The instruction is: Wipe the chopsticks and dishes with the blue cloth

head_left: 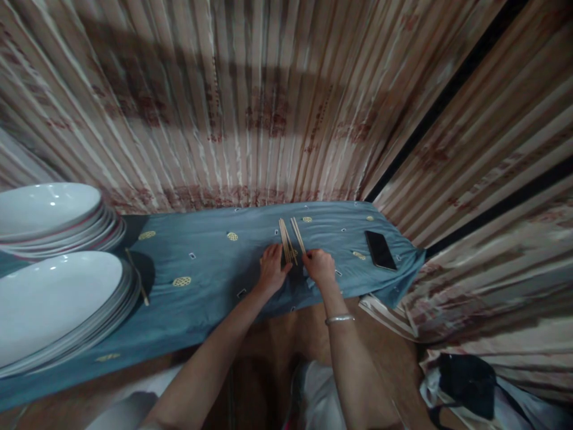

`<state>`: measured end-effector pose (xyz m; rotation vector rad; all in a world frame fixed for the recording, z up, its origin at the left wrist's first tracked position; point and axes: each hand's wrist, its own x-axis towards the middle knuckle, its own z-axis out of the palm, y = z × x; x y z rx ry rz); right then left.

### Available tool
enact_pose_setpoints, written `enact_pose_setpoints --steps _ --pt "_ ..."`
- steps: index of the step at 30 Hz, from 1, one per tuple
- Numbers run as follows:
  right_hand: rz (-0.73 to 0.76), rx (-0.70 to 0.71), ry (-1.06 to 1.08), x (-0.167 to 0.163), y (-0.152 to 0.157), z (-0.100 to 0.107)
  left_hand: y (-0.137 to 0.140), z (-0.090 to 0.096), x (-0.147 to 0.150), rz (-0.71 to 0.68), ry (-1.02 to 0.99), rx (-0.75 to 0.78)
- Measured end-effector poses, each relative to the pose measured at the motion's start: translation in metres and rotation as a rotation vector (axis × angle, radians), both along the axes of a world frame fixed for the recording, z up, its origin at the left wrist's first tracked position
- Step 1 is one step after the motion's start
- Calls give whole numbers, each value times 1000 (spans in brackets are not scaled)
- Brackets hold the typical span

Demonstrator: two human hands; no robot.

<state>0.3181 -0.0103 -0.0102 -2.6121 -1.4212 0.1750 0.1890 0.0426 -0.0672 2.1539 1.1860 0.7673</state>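
On the blue-green cloth, a small bunch of wooden chopsticks lies at a slight slant, with a few sticks fanned apart at the near end. My left hand rests along its left side, thumb and fingers apart and touching or almost touching the sticks. To the right, my right hand has its fingers closed on the near end of a pair of chopsticks. The far ends of this pair point away from me. A silvery bracelet circles my right wrist.
Stacked white plates and stacked white bowls stand on the left. A lone chopstick lies beside the plates. A black phone is near the table's right end. Pleated curtains hang behind; a black bag-like item is lower right.
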Motion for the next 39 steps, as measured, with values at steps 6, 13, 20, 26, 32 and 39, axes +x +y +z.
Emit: enact_pose_setpoints --steps 6,13,20,26,32,39 --pt "-21 -11 -50 -8 14 -5 -5 -6 4 -60 114 80" --pt "-10 -15 -65 -14 21 -9 -9 0 4 -85 153 82" --pt "13 -17 -53 -18 21 -8 -10 4 4 -93 178 80" --pt "41 -14 -41 -15 18 -6 -8 -2 5 -103 135 88" --pt "32 20 -71 -10 -2 3 -17 -14 -25 -68 6 82" --pt "216 245 4 -48 -18 13 -36 2 -135 108 161 141"
